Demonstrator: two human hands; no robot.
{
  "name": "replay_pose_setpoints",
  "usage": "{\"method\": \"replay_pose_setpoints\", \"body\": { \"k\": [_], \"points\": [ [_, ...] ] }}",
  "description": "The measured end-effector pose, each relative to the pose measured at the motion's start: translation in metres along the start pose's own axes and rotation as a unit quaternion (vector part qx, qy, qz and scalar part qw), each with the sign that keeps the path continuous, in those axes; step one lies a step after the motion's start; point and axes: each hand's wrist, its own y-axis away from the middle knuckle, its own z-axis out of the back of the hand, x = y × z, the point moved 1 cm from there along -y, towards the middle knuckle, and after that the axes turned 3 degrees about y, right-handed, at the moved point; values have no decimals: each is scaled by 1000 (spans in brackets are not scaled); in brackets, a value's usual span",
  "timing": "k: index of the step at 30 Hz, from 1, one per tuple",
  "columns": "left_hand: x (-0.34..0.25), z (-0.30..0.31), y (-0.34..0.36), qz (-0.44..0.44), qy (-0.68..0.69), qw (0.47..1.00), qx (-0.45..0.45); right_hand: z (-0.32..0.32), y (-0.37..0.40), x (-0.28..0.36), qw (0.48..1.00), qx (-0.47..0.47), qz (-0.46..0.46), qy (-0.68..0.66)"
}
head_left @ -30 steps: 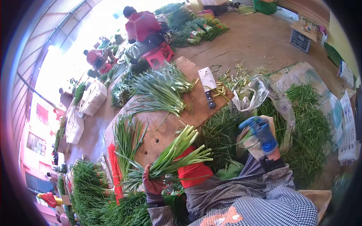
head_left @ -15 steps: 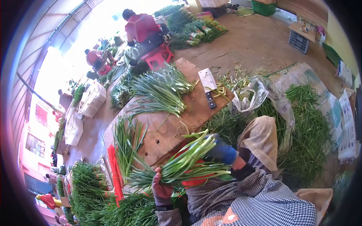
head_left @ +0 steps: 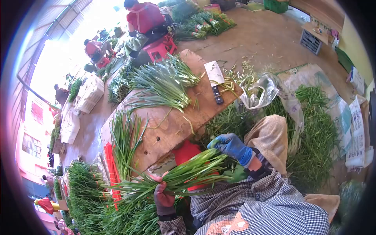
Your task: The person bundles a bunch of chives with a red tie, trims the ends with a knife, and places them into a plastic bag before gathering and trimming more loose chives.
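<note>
My left hand, in a dark fingerless-looking glove with bare fingertips, is closed around a bunch of garlic chives. The bunch lies slanted over my lap, its long leaves reaching left and its pale ends right. At the pale ends my right hand, in a blue glove, is pinched on a bit of green stalk, just above the bunch. Part of the bunch hides a red thing beneath it. On the wooden board ahead lie a larger pile of chives and a smaller bunch.
A cleaver rests on the board's right side beside cut stalk ends. Red ties hang at the left edge. Loose greens cover a plastic sheet at right. Stacked chives stand lower left. A person sits on a red stool beyond.
My right hand has risen slightly away from the bunch's ends and is no longer blurred. The bunch has lowered a little and turned. The view has shifted slightly.
</note>
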Motion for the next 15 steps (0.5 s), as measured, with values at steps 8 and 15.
{"method": "replay_pose_setpoints", "body": {
  "k": [8, 15],
  "points": [
    [-8, 38, 21, -47, 38, 997, -53, 52, 8, -23, 979, -92, -162, -87],
    [0, 27, 18, 5, 31, 996, -85, -25, 4, -13, 999, 8, -5, -31]
  ]
}}
